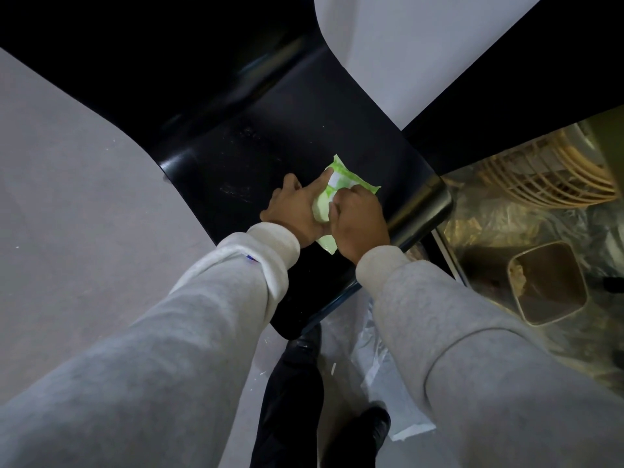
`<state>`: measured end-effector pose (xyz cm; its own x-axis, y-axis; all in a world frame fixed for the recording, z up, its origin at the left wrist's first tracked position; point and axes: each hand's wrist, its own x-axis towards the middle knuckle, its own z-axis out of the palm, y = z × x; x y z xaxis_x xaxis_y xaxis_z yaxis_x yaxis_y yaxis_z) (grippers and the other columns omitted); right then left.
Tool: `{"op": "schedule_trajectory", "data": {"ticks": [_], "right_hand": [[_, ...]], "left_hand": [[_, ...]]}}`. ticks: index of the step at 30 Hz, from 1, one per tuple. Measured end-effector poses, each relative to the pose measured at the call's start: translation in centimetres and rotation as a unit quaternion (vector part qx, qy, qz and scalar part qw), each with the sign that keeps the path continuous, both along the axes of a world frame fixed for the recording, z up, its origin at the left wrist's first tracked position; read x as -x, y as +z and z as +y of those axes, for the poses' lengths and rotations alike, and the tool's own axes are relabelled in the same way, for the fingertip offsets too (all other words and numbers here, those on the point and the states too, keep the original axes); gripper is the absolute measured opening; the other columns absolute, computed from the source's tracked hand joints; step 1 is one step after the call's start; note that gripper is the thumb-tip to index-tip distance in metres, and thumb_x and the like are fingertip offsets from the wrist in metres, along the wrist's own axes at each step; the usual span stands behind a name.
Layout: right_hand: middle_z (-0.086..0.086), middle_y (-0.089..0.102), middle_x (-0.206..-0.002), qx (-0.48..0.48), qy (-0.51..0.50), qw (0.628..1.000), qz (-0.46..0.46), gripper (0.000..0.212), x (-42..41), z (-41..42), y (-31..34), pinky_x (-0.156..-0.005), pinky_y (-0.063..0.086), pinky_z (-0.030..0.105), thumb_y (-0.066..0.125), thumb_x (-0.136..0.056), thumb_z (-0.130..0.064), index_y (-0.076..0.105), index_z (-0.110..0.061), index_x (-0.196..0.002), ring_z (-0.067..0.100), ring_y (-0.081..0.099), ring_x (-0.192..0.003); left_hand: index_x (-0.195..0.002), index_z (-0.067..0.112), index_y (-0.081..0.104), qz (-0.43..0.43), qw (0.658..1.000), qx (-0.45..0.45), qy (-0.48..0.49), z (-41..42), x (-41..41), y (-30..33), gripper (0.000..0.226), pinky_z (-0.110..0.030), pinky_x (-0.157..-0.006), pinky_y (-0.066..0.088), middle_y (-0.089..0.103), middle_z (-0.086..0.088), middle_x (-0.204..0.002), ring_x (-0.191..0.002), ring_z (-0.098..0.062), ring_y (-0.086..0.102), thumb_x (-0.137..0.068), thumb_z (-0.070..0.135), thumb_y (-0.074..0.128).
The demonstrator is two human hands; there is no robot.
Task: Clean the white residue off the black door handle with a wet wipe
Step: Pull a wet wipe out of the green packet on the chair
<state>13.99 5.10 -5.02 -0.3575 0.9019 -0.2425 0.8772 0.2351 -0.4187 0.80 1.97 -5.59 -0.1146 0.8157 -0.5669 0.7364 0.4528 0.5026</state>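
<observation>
Residue (236, 190) shows as pale, scratchy smears on the black door handle (290, 146), to the left of the green wet wipe packet (337, 187), so we judge the cleaning itself has not begun. We hold the packet against the broad black surface with both hands: our left hand (297, 207) grips its near left side, forefinger stretched along the top, while our right hand (359, 221) is curled over its right half, fingers pinching at what we take to be the opening. No loose wipe is visible. We cannot tell whether the flap is open under the fingers. Left to do, as we judge it: draw out a wipe, then rub the smears beside the packet.
</observation>
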Motion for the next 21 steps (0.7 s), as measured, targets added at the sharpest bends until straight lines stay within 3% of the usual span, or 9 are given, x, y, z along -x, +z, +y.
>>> {"op": "schedule_trajectory", "data": {"ticks": [6,9,13,18,21], "right_hand": [[0.012,0.063,-0.088,-0.012,-0.028,0.999,0.031,0.019,0.1,-0.1,0.1,-0.067,0.039,0.029,0.05,-0.095,-0.015,0.061,-0.003,-0.084,0.024,0.059,-0.077],[0.009,0.063,-0.084,-0.011,-0.056,0.995,0.085,0.016,-0.4,-0.7,0.7,-0.069,0.041,0.027,0.053,-0.094,-0.012,0.061,-0.005,-0.083,0.019,0.055,-0.075],[-0.001,0.061,-0.078,0.008,-0.126,0.978,0.164,0.014,-0.8,-1.1,2.7,-0.062,0.038,0.009,0.055,-0.094,-0.012,0.061,-0.008,-0.082,0.01,0.052,-0.069],[0.001,0.058,-0.076,0.044,-0.17,0.951,0.253,0.012,-1.2,-1.6,6.4,-0.061,0.042,0.018,0.054,-0.093,-0.014,0.056,-0.01,-0.082,0.01,0.052,-0.067],[0.002,0.058,-0.072,0.102,-0.229,0.916,0.314,0.013,-2.4,-2.1,8.4,-0.059,0.044,0.023,0.054,-0.092,-0.014,0.055,-0.014,-0.079,0.008,0.051,-0.064]], "left_hand": [[-0.142,0.064,0.017,0.003,1.0,0.006,0.002,0.1,0.0,-0.1,0.102,-0.053,-0.087,0.054,0.033,0.001,-0.113,-0.099,-0.026,0.049,-0.046,0.078,0.049],[-0.142,0.066,0.017,0.007,1.0,0.01,0.007,0.0,-0.1,0.1,0.101,-0.053,-0.086,0.054,0.033,0.001,-0.113,-0.102,-0.026,0.049,-0.047,0.08,0.05],[-0.141,0.067,0.015,0.022,0.999,0.025,-0.003,0.1,-0.3,0.4,0.097,-0.058,-0.088,0.051,0.034,-0.001,-0.121,-0.109,-0.029,0.046,-0.061,0.071,0.069],[-0.145,0.064,0.015,0.021,0.999,0.034,0.008,0.1,-0.6,1.5,0.1,-0.06,-0.092,0.047,0.036,-0.003,-0.126,-0.115,-0.031,0.046,-0.066,0.064,0.077],[-0.145,0.066,0.005,-0.028,0.998,0.046,0.041,-0.5,-0.7,2.5,0.11,-0.059,-0.098,0.045,0.038,-0.004,-0.127,-0.12,-0.032,0.046,-0.064,0.061,0.08]]}}
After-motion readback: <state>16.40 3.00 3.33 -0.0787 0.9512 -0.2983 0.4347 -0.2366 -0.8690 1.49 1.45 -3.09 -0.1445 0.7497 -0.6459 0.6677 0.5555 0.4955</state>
